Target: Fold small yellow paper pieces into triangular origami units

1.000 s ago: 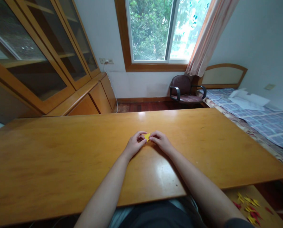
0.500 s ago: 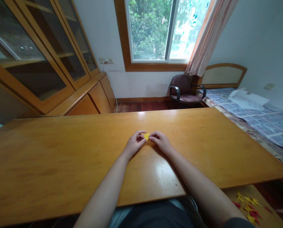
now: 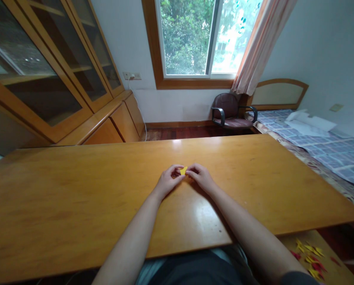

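Observation:
A small folded yellow paper piece (image 3: 183,170) rests at the middle of a long wooden table (image 3: 76,190). My left hand (image 3: 167,182) pinches its left side with fingers curled. My right hand (image 3: 201,177) pinches its right side, fingertips pressed together on the paper. Both hands lie low on the tabletop and nearly touch each other. Most of the paper is hidden between the fingertips.
Several small yellow and red folded paper pieces (image 3: 309,255) lie on a lower surface at the bottom right. A glass-door wooden cabinet (image 3: 46,79) stands on the left. Beyond the table are a dark armchair (image 3: 230,113), a window and a bed (image 3: 322,146).
My fingertips have closed in a little on the yellow paper, so less of it shows. The hands stay in the same spot.

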Demonstrator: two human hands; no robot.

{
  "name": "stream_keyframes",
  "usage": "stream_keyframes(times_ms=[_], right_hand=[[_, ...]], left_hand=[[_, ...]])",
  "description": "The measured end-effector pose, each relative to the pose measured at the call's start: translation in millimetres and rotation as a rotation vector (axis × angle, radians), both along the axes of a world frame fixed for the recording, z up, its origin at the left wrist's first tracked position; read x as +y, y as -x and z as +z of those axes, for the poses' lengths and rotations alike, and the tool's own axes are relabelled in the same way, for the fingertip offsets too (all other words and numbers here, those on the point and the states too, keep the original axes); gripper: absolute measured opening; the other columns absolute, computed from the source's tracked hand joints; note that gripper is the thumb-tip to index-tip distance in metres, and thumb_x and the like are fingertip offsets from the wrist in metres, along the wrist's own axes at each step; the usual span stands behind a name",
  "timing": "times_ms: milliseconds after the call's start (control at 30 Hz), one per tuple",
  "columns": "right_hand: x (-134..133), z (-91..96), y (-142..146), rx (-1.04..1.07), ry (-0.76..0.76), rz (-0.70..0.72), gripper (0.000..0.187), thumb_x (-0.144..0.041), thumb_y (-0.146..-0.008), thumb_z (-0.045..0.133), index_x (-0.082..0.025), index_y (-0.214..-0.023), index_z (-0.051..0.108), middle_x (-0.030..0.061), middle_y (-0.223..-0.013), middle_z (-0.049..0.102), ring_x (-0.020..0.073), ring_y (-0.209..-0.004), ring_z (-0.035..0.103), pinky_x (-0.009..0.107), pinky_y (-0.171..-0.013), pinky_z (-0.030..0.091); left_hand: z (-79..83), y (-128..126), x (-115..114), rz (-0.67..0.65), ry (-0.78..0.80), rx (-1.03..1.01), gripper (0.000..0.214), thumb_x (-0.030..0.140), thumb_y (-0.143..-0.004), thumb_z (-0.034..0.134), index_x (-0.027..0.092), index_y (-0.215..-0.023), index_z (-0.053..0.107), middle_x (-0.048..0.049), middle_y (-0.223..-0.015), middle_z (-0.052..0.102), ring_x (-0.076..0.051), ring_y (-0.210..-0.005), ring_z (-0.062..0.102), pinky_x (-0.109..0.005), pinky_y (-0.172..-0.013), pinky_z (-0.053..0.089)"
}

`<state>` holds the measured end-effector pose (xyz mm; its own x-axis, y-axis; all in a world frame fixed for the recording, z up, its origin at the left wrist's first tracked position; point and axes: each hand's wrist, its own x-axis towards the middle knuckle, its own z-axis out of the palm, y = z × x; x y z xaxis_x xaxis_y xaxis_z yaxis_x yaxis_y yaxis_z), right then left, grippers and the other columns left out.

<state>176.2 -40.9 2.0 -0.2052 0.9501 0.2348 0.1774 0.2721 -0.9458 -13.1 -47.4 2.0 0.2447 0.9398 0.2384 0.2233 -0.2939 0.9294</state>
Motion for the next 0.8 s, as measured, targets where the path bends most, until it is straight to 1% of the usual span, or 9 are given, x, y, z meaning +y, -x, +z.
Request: stream_keyframes(times_ms=[133, 233, 333, 433, 600, 800], right_hand=[[-0.5, 0.6, 0.3, -0.003, -0.002, 0.001, 0.015, -0.033, -0.081, 0.065, -0.018, -0.08, 0.065, 0.0004, -0.074, 0.064, 0.0135, -0.066, 0.057, 0.026, -0.063, 0.046], [-0.4, -0.6, 0.5, 0.016, 0.01, 0.002, 0.016, -0.034, -0.081, 0.064, -0.018, -0.082, 0.064, 0.0005, -0.074, 0.065, 0.0132, -0.064, 0.058, 0.025, -0.062, 0.047], [-0.2, -2.0, 0.7, 0.055, 0.022, 0.022, 0.015, -0.033, -0.082, 0.063, -0.018, -0.087, 0.065, 0.0011, -0.076, 0.067, 0.014, -0.068, 0.061, 0.026, -0.064, 0.048], [-0.5, -1.6, 0.8, 0.078, 0.041, 0.032, 0.014, -0.031, -0.083, 0.063, -0.018, -0.088, 0.065, 0.0014, -0.076, 0.067, 0.0145, -0.069, 0.062, 0.026, -0.065, 0.049], [-1.8, 2.4, 0.2, 0.026, 0.029, 0.008, 0.016, -0.033, -0.083, 0.063, -0.017, -0.084, 0.065, 0.0011, -0.074, 0.066, 0.0141, -0.067, 0.06, 0.026, -0.064, 0.047], [-1.9, 2.2, -0.5, -0.007, 0.003, 0.01, 0.017, -0.034, -0.084, 0.063, -0.018, -0.085, 0.066, 0.002, -0.078, 0.067, 0.0146, -0.07, 0.06, 0.026, -0.066, 0.047]], left_hand=[[2.1, 0.3, -0.9, 0.018, -0.014, 0.038, 0.029, 0.031, -0.079, 0.067, 0.019, -0.106, 0.065, -0.0016, -0.084, 0.064, -0.015, -0.08, 0.061, -0.026, -0.076, 0.049], [4.3, 0.1, -1.7, 0.018, -0.016, 0.04, 0.029, 0.03, -0.079, 0.067, 0.019, -0.106, 0.065, -0.0019, -0.085, 0.065, -0.015, -0.081, 0.062, -0.026, -0.076, 0.049], [5.3, -0.3, -2.0, 0.024, -0.022, 0.045, 0.028, 0.029, -0.079, 0.067, 0.019, -0.106, 0.065, -0.0024, -0.086, 0.066, -0.015, -0.081, 0.062, -0.026, -0.076, 0.049], [5.9, -0.9, -2.4, 0.033, -0.034, 0.065, 0.028, 0.028, -0.079, 0.067, 0.019, -0.106, 0.065, -0.0019, -0.085, 0.066, -0.015, -0.08, 0.063, -0.026, -0.076, 0.05], [8.5, -1.9, -4.5, 0.028, -0.08, 0.114, 0.032, 0.024, -0.08, 0.065, 0.02, -0.111, 0.063, -0.0007, -0.084, 0.065, -0.014, -0.079, 0.063, -0.025, -0.076, 0.05], [7.3, -1.5, -5.3, 0.039, -0.099, 0.139, 0.031, 0.025, -0.082, 0.063, 0.021, -0.112, 0.062, -0.0014, -0.086, 0.065, -0.015, -0.08, 0.063, -0.026, -0.078, 0.05]])
